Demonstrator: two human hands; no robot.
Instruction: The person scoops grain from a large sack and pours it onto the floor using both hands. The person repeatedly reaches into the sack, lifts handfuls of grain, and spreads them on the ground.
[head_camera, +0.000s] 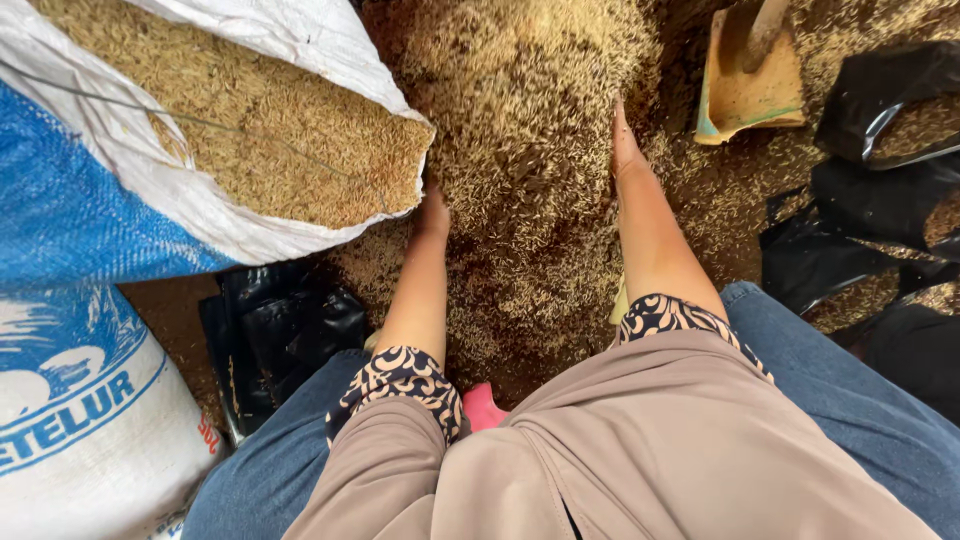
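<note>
Both hands pushed into a heap of rice husk (520, 150) on the floor, left hand (433, 215) fingers buried, grip impossible to tell, right hand (625, 145) edge-on, fingers hidden, open white sack (250, 60) of husk just beside the left hand, black plastic bags (880, 200) near the right.

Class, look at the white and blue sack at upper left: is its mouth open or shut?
Open. The white and blue sack lies tipped, its mouth spread wide, showing husks inside.

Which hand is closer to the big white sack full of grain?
Left. The left hand is right under the open mouth of the white woven sack, almost touching. The right hand is farther away, across the loose grain pile.
</note>
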